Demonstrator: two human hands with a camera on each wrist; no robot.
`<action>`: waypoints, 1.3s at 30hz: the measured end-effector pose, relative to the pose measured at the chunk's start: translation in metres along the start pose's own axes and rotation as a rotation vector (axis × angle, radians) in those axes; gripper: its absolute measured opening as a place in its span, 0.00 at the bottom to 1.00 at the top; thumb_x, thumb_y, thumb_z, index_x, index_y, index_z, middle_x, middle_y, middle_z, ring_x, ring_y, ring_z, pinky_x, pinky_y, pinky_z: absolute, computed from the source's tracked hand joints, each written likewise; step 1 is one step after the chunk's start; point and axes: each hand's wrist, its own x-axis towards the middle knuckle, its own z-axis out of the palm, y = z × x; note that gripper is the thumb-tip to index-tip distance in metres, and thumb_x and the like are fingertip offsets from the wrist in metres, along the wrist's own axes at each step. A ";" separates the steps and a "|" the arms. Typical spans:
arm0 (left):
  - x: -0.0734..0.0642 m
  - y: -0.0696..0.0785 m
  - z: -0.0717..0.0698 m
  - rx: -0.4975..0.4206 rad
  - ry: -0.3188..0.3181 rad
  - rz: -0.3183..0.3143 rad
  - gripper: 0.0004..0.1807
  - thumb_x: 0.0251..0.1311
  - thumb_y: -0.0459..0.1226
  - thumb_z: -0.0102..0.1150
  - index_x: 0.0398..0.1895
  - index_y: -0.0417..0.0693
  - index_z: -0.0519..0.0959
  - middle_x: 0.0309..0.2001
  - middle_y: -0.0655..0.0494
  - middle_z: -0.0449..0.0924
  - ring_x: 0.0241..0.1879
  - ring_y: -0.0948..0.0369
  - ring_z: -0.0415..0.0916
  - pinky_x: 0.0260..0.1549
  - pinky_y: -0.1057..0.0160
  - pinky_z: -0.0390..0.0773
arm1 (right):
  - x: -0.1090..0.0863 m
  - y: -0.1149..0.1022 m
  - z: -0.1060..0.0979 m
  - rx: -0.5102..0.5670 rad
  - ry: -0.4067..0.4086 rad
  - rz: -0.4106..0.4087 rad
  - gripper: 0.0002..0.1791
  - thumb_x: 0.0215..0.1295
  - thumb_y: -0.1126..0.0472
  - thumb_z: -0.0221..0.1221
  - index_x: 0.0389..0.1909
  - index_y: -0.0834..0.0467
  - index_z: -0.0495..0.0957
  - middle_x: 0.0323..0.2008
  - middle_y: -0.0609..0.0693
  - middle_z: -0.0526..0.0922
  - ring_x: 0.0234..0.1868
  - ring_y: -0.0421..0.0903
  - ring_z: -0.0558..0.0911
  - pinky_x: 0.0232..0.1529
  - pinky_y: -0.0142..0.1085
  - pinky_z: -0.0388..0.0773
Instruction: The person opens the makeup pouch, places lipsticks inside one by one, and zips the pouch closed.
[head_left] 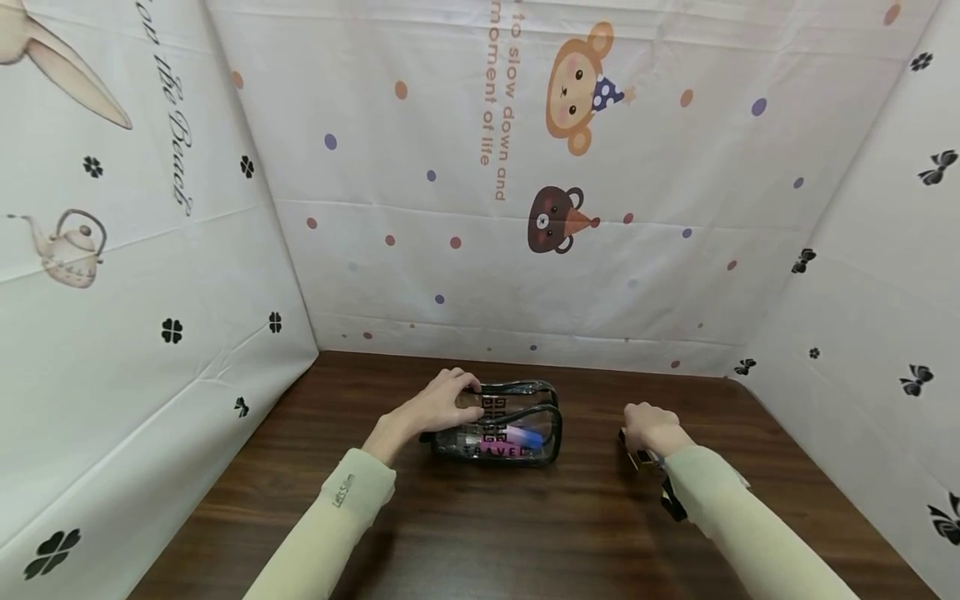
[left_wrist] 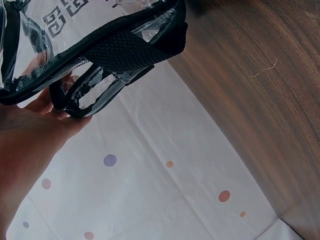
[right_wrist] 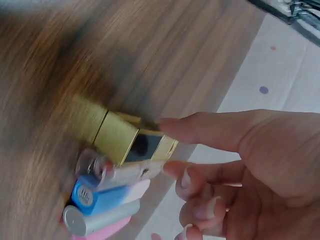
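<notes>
A clear plastic pouch with black trim (head_left: 557, 437) and the word TRAVEL on it sits near the back of the table. My left hand (head_left: 442, 402) grips its upper left edge; fingers show through the plastic beside a black woven panel (left_wrist: 120, 51). Pink and blue items (head_left: 525, 437) show through the pouch wall. Farther right, my right hand (head_left: 651, 427) is low over the table. Its thumb and forefinger pinch the end of a gold lipstick with a black band (right_wrist: 117, 139). Beside that lie a clear-capped tube (right_wrist: 127, 175), a blue tube (right_wrist: 102, 199) and a silver tube (right_wrist: 105, 218).
A pink tube (right_wrist: 112, 231) lies past the silver one. In the head view, a black and gold item (head_left: 672, 500) shows under the right wrist. White printed cloth (head_left: 450, 275) walls off the dark wooden table (head_left: 480, 533) at the back and both sides.
</notes>
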 end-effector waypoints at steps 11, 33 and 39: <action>-0.001 0.001 0.002 -0.002 0.008 -0.014 0.22 0.61 0.49 0.57 0.55 0.51 0.74 0.58 0.52 0.71 0.59 0.53 0.64 0.57 0.48 0.68 | 0.000 0.004 0.009 0.096 -0.018 -0.034 0.07 0.53 0.71 0.61 0.27 0.60 0.72 0.19 0.49 0.66 0.20 0.43 0.63 0.21 0.35 0.55; -0.001 0.002 -0.001 -0.009 0.016 -0.011 0.21 0.61 0.49 0.57 0.55 0.52 0.74 0.58 0.52 0.71 0.59 0.53 0.64 0.57 0.48 0.68 | 0.002 -0.015 -0.013 0.146 0.172 -0.183 0.29 0.54 0.64 0.65 0.09 0.49 0.54 0.10 0.40 0.50 0.15 0.37 0.48 0.18 0.31 0.46; -0.001 0.002 0.000 -0.005 0.014 -0.011 0.21 0.61 0.49 0.57 0.55 0.52 0.74 0.59 0.52 0.70 0.59 0.53 0.64 0.57 0.48 0.68 | -0.003 -0.022 -0.034 0.158 0.193 -0.217 0.29 0.56 0.62 0.65 0.08 0.49 0.56 0.09 0.40 0.51 0.14 0.37 0.49 0.17 0.30 0.46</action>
